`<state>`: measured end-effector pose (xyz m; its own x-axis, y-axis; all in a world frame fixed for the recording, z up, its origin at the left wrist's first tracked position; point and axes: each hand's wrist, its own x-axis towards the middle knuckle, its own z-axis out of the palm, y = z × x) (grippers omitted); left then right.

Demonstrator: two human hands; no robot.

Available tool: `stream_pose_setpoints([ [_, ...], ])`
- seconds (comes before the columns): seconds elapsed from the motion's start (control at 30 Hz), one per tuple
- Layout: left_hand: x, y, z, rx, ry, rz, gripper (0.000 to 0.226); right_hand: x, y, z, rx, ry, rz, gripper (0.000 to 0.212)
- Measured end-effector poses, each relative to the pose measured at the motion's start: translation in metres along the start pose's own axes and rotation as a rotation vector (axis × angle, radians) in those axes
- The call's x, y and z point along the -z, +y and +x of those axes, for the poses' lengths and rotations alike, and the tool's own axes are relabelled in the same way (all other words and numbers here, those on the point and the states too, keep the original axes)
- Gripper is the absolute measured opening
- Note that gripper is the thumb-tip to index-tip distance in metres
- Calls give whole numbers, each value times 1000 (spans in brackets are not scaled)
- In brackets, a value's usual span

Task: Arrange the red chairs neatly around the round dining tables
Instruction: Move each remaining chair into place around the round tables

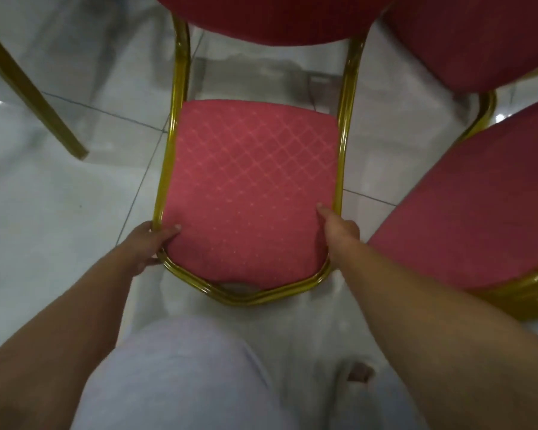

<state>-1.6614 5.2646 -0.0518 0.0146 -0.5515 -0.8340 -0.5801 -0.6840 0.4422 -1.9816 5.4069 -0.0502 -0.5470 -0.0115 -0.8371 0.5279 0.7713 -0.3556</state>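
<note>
1. Trouser knee (180,373), mine, pale, nearest, low centre.
2. Tiled floor (59,212) under everything; no round table in view.
3. Red chair (249,187) at centre, backrest toward me, seat far. Near-right chair (466,218) sits just beside it, and far-right chair (479,41) is close too.
4. Gold leg (35,97) far left; can't tell whose.
5. Left hand (151,243) grips the backrest's near-left corner, thumb on the cushion. Right hand (339,231) does the same at the near-right corner.
6. Step, my guess: repositioning this chair. Next I'd find a table gap and steer the chair there without clipping the right neighbour.

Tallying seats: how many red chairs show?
2: red diamond-patterned gold-framed chair, centre; second red chair, right. A gold metal leg, left, may be another's.
</note>
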Motion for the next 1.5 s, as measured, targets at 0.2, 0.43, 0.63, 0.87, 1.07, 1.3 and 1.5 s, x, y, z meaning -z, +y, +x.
stream_pose_setpoints([
  [0.2, 31, 2, -147, 79, 48, -73, 53, 96, -13, -115, -48, -207, -90, 84],
  [0.43, 116, 79, -391, 168, 137, -60, 44, 218, -62, -334, -45, -272, -266, 57],
  [0.63, 190, 187, -564, 214, 120, -134, 34, 302, -141, -499, -70, -389, -405, 28],
  [0.87, 229, 318, -666, -13, 96, -564, 15, 350, -243, -597, 119, -502, -321, 26],
  [1.07, 200, 328, -706, -311, 76, -617, 38, 370, -243, -632, 214, -566, -241, 52],
  [1.3, 165, 252, -703, -95, 114, -512, 45, 413, -177, -604, 337, -445, -216, 33],
  [1.5, 95, 212, -712, 51, -132, -118, 37, 463, -136, -547, 275, -305, -318, 59],
])
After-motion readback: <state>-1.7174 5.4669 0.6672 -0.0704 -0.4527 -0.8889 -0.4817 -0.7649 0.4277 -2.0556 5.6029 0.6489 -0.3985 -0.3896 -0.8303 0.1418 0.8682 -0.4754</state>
